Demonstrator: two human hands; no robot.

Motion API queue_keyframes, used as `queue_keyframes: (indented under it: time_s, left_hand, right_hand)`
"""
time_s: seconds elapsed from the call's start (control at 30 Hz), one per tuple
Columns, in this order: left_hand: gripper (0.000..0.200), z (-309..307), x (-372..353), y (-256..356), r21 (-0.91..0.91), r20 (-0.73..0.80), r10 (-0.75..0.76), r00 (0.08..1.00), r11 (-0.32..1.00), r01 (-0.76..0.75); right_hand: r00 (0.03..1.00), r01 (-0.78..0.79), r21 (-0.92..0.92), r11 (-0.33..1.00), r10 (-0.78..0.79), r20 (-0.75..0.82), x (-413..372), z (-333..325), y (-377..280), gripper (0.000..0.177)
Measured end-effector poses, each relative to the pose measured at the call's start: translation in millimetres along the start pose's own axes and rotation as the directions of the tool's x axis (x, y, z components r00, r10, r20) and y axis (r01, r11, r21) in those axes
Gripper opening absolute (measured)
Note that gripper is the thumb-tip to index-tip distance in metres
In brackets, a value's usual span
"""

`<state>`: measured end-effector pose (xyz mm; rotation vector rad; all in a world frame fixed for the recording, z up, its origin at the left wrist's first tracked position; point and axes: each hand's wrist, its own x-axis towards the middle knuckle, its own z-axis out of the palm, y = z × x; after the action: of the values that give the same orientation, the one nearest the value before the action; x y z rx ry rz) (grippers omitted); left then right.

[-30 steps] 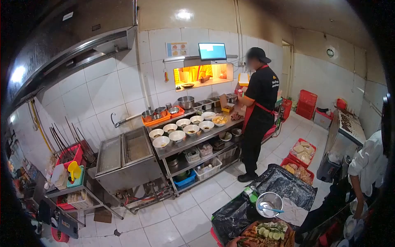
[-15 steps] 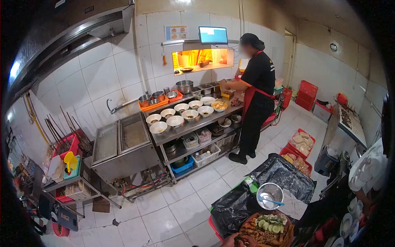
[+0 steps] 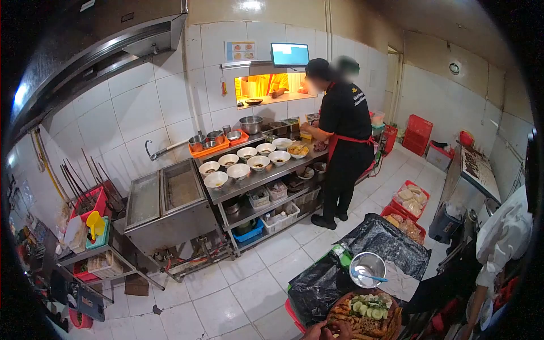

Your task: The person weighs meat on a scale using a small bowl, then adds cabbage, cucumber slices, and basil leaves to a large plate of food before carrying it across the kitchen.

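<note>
Touching platter [image 3: 334, 306] rim, seemingly: left grip [image 3: 318, 332].

The bowl [image 3: 367, 266] is shiny metal, the bag [image 3: 391, 243] crinkled glossy plastic, the floor tiles [image 3: 249, 292] smooth, glazed.

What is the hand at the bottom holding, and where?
The round brown platter of fried food and cucumber slices, by its near left rim; the hand barely shows.
</note>
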<state>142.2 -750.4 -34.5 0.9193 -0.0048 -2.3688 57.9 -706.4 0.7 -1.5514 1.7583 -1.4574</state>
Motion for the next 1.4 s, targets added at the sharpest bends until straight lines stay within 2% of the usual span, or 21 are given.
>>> queue_keyframes:
  time_s: [0.03, 0.2, 0.27, 0.33, 0.4, 0.47, 0.53, 0.6, 0.7, 0.83, 0.9, 1.03, 1.13, 1.2, 1.23, 1.3, 1.4]
  left_hand:
    - [0.027, 0, 1, 0, 0.017, -0.018, 0.020, 1.000, 1.000, -0.020]
    - [0.024, -21, 25, -5, -0.013, 0.009, 0.049, 0.999, 0.999, -0.049]
    - [0.022, -23, 26, -2, -0.134, 0.063, -0.021, 0.998, 0.991, 0.029]
    - [0.022, -21, 23, -1, -0.096, 0.109, 0.014, 0.994, 0.995, -0.003]
    - [0.022, -17, 17, 1, -0.060, 0.154, 0.042, 0.987, 0.998, -0.033]
    - [0.022, -12, 9, 7, -0.024, 0.090, 0.040, 0.995, 0.999, -0.038]
    - [0.023, -3, -3, 11, -0.042, 0.090, 0.026, 0.996, 0.999, -0.022]
    - [0.024, 0, -11, 14, -0.061, 0.089, 0.015, 0.996, 0.998, -0.010]
    - [0.025, -3, -14, 15, -0.089, 0.142, 0.029, 0.989, 0.996, -0.016]
    - [0.026, -12, -8, 13, -0.067, 0.116, 0.064, 0.991, 0.996, -0.056]
    - [0.026, -12, -7, 14, -0.062, 0.114, 0.076, 0.991, 0.996, -0.069]
    - [0.028, -9, -11, 16, -0.066, 0.055, 0.019, 0.998, 0.998, -0.016]
    - [0.028, -21, 3, 9, -0.109, 0.030, 0.032, 0.999, 0.994, -0.029]
    - [0.028, -20, 1, 9, -0.133, 0.026, 0.063, 0.998, 0.989, -0.059]
    - [0.028, -8, -13, 13, -0.074, 0.022, 0.065, 0.998, 0.995, -0.063]
    - [0.028, 3, -29, 18, -0.014, 0.019, 0.068, 0.997, 0.998, -0.068]
    - [0.028, 5, -33, 21, -0.032, 0.036, 0.051, 0.998, 0.998, -0.050]
  right_hand:
    - [1.000, 0.003, 0.000, 1.000, -0.003, -0.001, 3, 0, -5, 0.019]
    - [0.935, 0.348, -0.175, 0.921, -0.355, -0.011, 16, -4, -35, 0.023]
    - [0.943, 0.328, -0.165, 0.930, -0.332, -0.001, 15, -3, -37, 0.023]
    - [0.949, 0.312, -0.151, 0.938, -0.314, 0.010, 14, -2, -40, 0.024]
    - [0.981, 0.172, -0.179, 0.969, -0.153, 0.117, 11, -5, -42, 0.019]
    - [0.974, 0.206, -0.204, 0.957, -0.181, 0.136, 11, -4, -40, 0.016]
    - [0.966, 0.236, -0.226, 0.945, -0.204, 0.156, 11, -3, -41, 0.014]
    - [0.947, 0.315, -0.125, 0.941, -0.303, 0.108, 15, -1, -48, 0.011]
    - [0.934, 0.354, -0.153, 0.923, -0.342, 0.100, 15, 2, -45, 0.012]
    - [0.936, 0.339, -0.073, 0.938, -0.328, 0.125, 17, 3, -49, 0.013]
    - [0.959, 0.192, -0.013, 0.981, -0.185, 0.217, 16, -1, -54, 0.015]
    - [0.947, 0.275, -0.071, 0.959, -0.257, 0.191, 13, 1, -42, 0.018]
    - [0.941, 0.256, -0.100, 0.961, -0.224, 0.254, 9, 0, -34, 0.018]
    - [0.943, 0.166, -0.119, 0.979, -0.122, 0.310, 7, 1, -29, 0.019]
    - [0.943, 0.167, -0.118, 0.979, -0.124, 0.309, 8, 1, -32, 0.019]
    - [0.939, 0.292, -0.151, 0.944, -0.253, 0.235, 9, 0, -39, 0.021]
    - [0.946, 0.250, -0.065, 0.966, -0.230, 0.228, 6, -1, -41, 0.023]
